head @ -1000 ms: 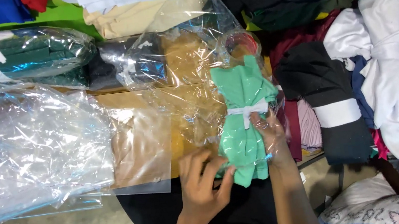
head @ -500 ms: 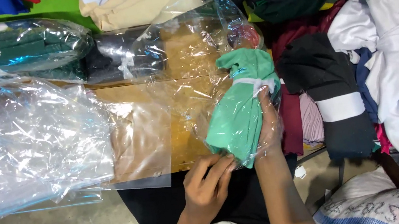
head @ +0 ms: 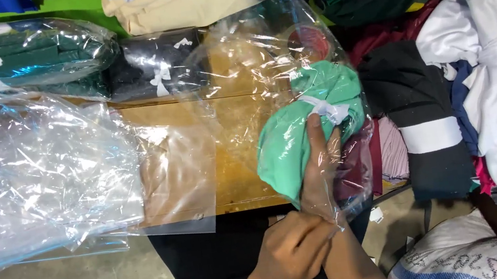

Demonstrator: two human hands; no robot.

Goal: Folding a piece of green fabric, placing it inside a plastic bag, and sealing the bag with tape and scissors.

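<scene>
While both hands clamp green bundle [head: 300, 145] and clear bag [head: 239, 70], clothes [head: 478, 84] crowd beside.

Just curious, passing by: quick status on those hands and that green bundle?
Right hand inside clear bag, grip on green bundle. Left hand pinching bag's open edge at right wrist. Loose plastic bags piled alongside, nothing blocking.

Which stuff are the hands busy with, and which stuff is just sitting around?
In use:
- green cloth bundle, held by the right hand
- clear plastic bag around it
- left hand at the bag's opening

Lying about:
- pile of clear bags
- bagged dark green clothes
- white cloth bundle
- wooden table
</scene>
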